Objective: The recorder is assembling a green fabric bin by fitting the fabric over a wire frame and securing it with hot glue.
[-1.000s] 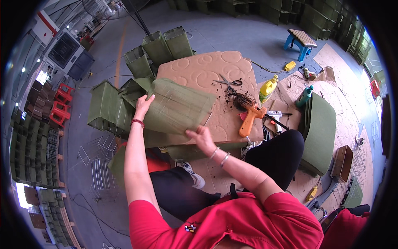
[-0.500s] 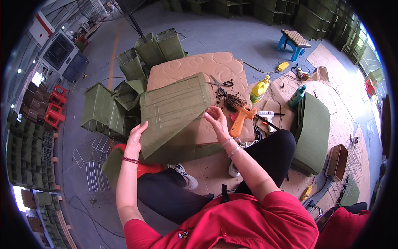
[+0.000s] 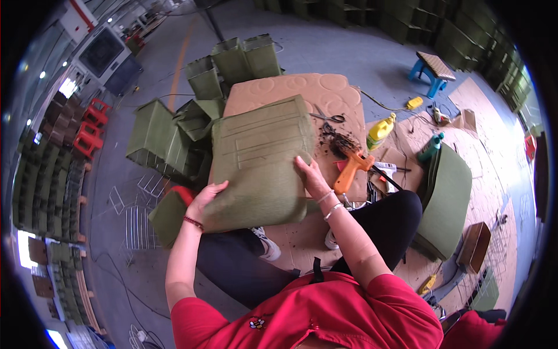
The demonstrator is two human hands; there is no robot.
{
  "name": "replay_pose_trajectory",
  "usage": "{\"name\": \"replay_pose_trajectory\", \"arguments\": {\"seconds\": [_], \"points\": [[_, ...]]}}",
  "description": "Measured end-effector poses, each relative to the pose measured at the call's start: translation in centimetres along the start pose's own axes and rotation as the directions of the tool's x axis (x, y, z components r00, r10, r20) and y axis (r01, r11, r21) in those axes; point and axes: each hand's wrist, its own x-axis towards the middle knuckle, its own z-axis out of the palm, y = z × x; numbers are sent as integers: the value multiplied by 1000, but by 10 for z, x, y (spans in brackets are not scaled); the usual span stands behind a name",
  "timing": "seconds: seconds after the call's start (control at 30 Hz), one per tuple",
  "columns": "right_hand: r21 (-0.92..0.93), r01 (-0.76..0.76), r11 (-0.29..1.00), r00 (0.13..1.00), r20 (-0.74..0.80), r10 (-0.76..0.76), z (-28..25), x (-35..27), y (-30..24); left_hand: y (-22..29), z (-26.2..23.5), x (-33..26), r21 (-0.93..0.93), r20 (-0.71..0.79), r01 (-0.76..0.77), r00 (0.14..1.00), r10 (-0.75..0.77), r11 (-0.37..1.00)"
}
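Note:
A green fabric panel with raised straight ridges near its far edge lies tilted between my hands, its near part bulging over my lap. My left hand grips its left edge, thumb on top and fingers hidden beneath. On the right edge my right hand holds it, thumb uppermost. Under the panel's far part is a brown cardboard work surface. Just right of the panel lie scissors, a heap of dark scraps and an orange glue gun.
Open green fabric boxes stand at left, near wire frames. To the right are a yellow bottle, a teal bottle, stacked green sheets and a brown open box. A blue-legged stool stands farther off.
The panel has swung from a slanted pose to a squarer one, and its near part now spreads wider over my lap. My right hand has moved onto its right edge. The whole view has shifted slightly.

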Motion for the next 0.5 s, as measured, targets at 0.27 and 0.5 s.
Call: {"name": "replay_pose_trajectory", "arguments": {"seconds": [0.27, 0.5], "points": [[-369, 93, 925, 981, -122, -148, -25, -4, 1, -9, -2, 18, 473, -227, -14, 964, 137, 881], [-445, 161, 881, 941, -199, -273, -15, 17, -17, 14, 1, 44, 371, -283, -326, 852, 440, 870]]}}
